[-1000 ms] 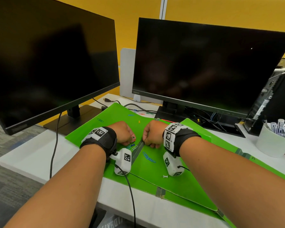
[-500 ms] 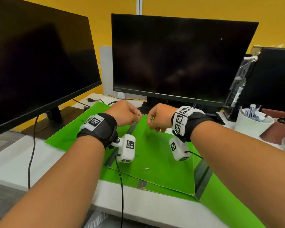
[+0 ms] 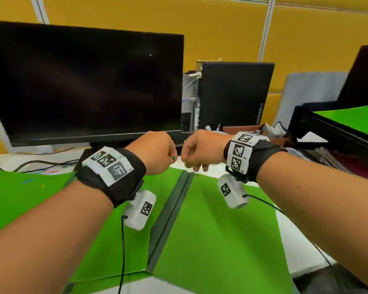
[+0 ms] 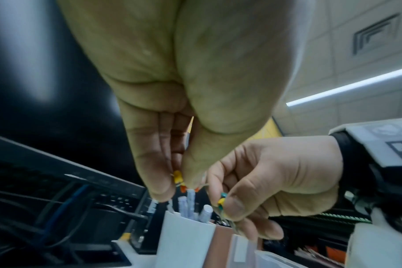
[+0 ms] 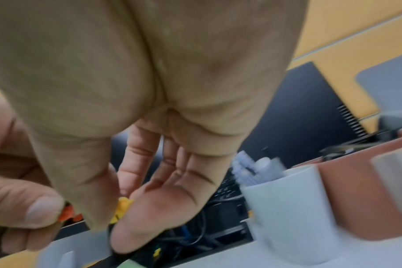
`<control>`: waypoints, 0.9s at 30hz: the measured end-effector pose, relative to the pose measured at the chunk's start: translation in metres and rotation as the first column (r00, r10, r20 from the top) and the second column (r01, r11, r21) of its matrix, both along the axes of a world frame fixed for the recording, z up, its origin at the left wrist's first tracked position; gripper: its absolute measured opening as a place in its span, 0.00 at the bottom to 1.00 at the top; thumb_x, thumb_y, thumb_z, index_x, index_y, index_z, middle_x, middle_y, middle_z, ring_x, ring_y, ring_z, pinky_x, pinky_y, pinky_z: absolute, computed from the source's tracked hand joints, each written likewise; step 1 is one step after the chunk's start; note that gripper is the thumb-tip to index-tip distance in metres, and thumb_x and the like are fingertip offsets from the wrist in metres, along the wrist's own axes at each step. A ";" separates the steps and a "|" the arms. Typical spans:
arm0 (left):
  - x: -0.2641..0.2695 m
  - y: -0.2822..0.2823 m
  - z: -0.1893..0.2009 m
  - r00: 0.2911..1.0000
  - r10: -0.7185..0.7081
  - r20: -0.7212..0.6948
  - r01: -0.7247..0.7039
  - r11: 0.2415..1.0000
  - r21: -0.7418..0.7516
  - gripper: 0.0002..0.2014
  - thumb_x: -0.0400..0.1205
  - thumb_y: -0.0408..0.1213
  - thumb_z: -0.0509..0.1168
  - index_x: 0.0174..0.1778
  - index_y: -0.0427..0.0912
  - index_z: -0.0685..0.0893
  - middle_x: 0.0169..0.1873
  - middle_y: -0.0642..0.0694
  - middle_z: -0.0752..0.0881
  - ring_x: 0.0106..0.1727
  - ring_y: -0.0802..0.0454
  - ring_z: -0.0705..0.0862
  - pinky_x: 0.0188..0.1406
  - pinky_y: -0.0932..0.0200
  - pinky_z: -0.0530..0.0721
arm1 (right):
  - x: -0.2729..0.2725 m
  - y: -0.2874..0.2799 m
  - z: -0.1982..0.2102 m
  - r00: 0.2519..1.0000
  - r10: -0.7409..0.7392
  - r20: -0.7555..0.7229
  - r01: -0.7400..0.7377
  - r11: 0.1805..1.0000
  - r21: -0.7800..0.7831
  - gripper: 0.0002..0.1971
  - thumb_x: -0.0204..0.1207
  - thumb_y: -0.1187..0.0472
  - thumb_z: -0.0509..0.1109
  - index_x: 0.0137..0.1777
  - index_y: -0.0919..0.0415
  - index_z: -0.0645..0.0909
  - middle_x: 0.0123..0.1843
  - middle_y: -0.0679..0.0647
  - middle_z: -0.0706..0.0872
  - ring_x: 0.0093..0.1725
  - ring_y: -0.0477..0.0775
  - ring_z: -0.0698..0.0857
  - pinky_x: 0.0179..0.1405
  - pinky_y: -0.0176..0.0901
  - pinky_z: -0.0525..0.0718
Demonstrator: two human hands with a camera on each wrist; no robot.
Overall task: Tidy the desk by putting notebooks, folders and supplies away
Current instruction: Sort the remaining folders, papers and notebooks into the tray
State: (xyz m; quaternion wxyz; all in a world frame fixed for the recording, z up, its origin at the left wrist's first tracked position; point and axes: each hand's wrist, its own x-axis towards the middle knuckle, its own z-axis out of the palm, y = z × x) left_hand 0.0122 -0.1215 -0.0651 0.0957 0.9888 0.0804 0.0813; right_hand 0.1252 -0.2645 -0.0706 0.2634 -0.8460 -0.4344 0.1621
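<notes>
The push pins [image 4: 178,178] were in the air, just above and in front of the white cup [image 4: 184,237] of pens, split between two hands. The left hand [image 3: 155,152] pinched yellow and orange ones between thumb and fingertips; the right hand [image 3: 200,150], almost touching it, pinched a green and a yellow one [image 4: 221,198] the same way, other fingers curled under.

Such pins are probably very light, stiff and sharp at one end, so the plastic heads are the place to hold them (a loose pinch likely lets one slip and roll). Several held together would be easy to drop.

How many pins each hand carried could not be counted, and the points were mostly hidden by fingers. The right wrist view was blurred. Beside the cup stood a brown tray [image 5: 365,199], its contents cut off. Below the cup, on the desk, lay open green folders [image 3: 210,230]; behind it stood a dark monitor [image 3: 83,85].
</notes>
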 end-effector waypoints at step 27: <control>0.290 -0.233 -0.038 0.947 -0.320 -0.031 0.320 0.947 -0.001 0.10 0.84 0.37 0.68 0.57 0.44 0.91 0.52 0.43 0.90 0.54 0.41 0.88 0.60 0.47 0.88 | 0.187 -0.211 -0.025 0.565 -0.722 0.400 0.814 0.566 -0.128 0.05 0.80 0.60 0.70 0.46 0.59 0.86 0.43 0.57 0.86 0.41 0.60 0.83 0.41 0.44 0.82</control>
